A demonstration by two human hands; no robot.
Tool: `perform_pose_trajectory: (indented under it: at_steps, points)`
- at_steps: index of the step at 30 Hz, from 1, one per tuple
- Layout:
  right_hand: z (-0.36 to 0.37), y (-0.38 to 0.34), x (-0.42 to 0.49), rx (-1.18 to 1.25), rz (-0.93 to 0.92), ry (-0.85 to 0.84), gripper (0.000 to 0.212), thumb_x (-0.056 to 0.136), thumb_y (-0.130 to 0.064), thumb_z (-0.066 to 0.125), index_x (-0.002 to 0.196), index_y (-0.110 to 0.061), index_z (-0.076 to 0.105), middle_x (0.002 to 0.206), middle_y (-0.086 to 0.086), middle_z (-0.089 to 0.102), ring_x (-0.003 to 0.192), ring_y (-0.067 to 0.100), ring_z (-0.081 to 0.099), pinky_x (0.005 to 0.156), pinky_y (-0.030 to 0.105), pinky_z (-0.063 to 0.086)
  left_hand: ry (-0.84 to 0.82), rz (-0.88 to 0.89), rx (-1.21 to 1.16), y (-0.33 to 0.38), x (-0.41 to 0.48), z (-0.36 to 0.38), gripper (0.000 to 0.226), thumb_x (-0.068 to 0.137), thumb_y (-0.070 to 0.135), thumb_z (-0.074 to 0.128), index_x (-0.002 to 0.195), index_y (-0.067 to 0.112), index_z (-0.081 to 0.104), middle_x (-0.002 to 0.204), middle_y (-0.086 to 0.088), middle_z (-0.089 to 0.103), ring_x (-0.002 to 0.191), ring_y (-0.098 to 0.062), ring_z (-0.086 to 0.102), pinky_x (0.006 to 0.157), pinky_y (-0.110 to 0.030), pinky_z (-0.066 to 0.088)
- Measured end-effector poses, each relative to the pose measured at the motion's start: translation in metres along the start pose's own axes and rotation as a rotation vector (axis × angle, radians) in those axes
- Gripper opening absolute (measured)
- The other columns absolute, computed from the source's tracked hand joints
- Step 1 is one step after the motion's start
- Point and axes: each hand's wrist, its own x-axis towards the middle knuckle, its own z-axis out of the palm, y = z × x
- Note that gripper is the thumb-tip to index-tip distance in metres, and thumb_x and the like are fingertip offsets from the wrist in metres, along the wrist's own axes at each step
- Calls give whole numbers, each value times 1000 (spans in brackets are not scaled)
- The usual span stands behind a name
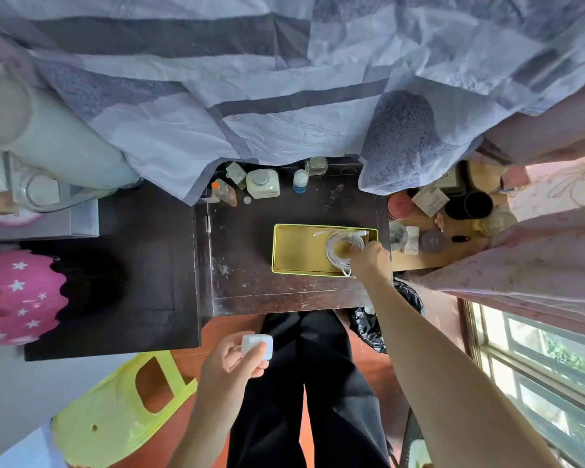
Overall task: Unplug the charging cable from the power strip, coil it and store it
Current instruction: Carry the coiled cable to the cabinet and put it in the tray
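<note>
The right hand [368,260] pinches the coiled cable [343,249] inside the tin [294,248]; it should lie flat there. The left hand [230,364], nearer the person than the tin, grips the charger block [258,345].

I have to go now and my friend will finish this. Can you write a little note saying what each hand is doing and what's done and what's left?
Right hand: reaching over the dark table, fingers on the coiled white cable, which lies in the right end of the yellow tin.
Left hand: low, near the body, holding the white charger block.
Done: cable is coiled and in the tin.
Left: let go of the cable, put the charger block away too, probably in the tin. No lid or power strip visible.
</note>
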Motion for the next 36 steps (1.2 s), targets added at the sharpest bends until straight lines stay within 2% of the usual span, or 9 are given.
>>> perform_pose_trajectory:
  at_steps: [6, 12, 15, 19, 22, 24, 28, 32, 36]
  points:
    - [3, -6, 7, -126, -44, 98, 28, 107, -14, 59, 126, 4, 67, 125, 24, 73, 115, 41, 70, 91, 43, 58, -19, 17, 49, 3, 2, 5, 16, 88, 24, 76, 102, 24, 69, 89, 15, 78, 75, -8, 76, 58, -10, 54]
    - [-8, 9, -11, -69, -106, 116, 37, 104, -34, 62, 119, 0, 70, 117, 23, 75, 108, 43, 71, 79, 42, 54, -19, 4, 63, 17, -1, 22, 24, 79, 35, 80, 99, 27, 69, 92, 20, 76, 79, -3, 75, 60, -10, 53]
    - [-21, 29, -32, 85, -184, 125, 27, 101, -26, 60, 118, -7, 72, 107, 17, 76, 92, 36, 69, 71, 32, 43, -31, 38, 156, 30, -1, 34, 40, 66, 50, 73, 99, 28, 69, 93, 15, 76, 81, -3, 74, 69, -19, 55]
    - [-32, 64, -67, 426, -148, -67, 21, 100, -21, 60, 83, -19, 73, 81, 11, 76, 64, 15, 62, 57, 27, 46, 27, 114, 364, 40, 25, 59, 31, 76, 45, 73, 97, 24, 67, 88, 8, 73, 83, -9, 71, 73, -28, 55]
    - [-27, 91, -86, 459, -92, -148, 21, 101, -21, 63, 82, -22, 73, 66, -3, 71, 44, -3, 57, 46, 15, 42, 82, 156, 491, 49, 61, 84, 33, 81, 45, 74, 98, 17, 67, 90, 6, 71, 86, -15, 69, 69, -28, 51]
    - [-21, 107, -92, 483, -55, -170, 16, 101, -23, 65, 92, -16, 77, 67, -3, 72, 44, -2, 57, 48, 14, 46, 111, 184, 564, 54, 86, 99, 36, 83, 45, 73, 101, 15, 64, 93, 2, 70, 86, -19, 67, 73, -32, 53]
    - [-13, 131, -90, 488, -35, -198, 17, 101, -25, 67, 93, -14, 78, 69, -2, 74, 50, 9, 61, 64, 30, 51, 185, 249, 748, 66, 130, 126, 40, 86, 50, 70, 107, 18, 62, 99, -2, 72, 88, -25, 67, 70, -32, 47]
    - [-12, 139, -82, 503, -40, -185, 17, 101, -24, 67, 89, -17, 77, 68, -4, 73, 44, 0, 58, 64, 27, 51, 239, 266, 867, 66, 160, 148, 41, 87, 46, 73, 110, 14, 60, 106, -6, 73, 97, -30, 72, 74, -35, 50]
    - [-14, 139, -74, 511, -53, -183, 18, 102, -24, 65, 89, -17, 75, 71, 0, 73, 55, 11, 61, 63, 23, 50, 262, 220, 948, 55, 176, 158, 46, 86, 41, 77, 115, 11, 58, 112, -10, 73, 103, -34, 71, 81, -40, 55]
